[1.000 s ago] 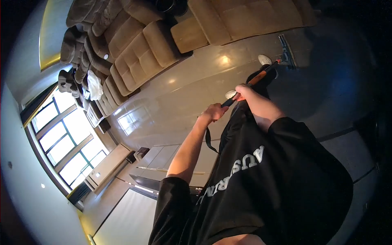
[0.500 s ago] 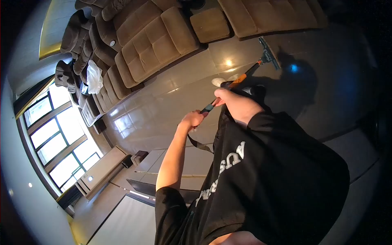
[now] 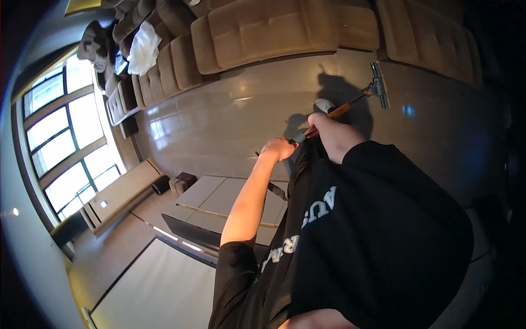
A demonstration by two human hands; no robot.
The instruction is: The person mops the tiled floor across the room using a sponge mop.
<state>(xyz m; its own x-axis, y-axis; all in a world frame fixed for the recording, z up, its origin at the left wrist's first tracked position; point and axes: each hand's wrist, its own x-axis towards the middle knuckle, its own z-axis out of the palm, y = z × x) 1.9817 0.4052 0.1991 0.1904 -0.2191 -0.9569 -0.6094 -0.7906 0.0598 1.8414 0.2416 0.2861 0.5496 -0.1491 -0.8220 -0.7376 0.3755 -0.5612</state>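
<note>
A long-handled mop slants across the floor, with an orange section on its shaft and a narrow grey-green head. My left hand is closed around the grip near the upper end of the handle. Further down the shaft, my right hand is wrapped round it, partly hidden by my forearm. The mop head is on the tiled floor, close to the brown sofas. A light-coloured shoe shows beside the shaft.
Brown tufted sofas line the far side, and a white plastic bag lies on one. Low cabinets and a dark flat panel stand near my left arm. Beyond them are a long pale unit and large windows.
My view has turned, so the sofas appear higher and further right. Both hands and the mop have shifted right in view, and the mop head has changed angle. Both hands still grip the handle.
</note>
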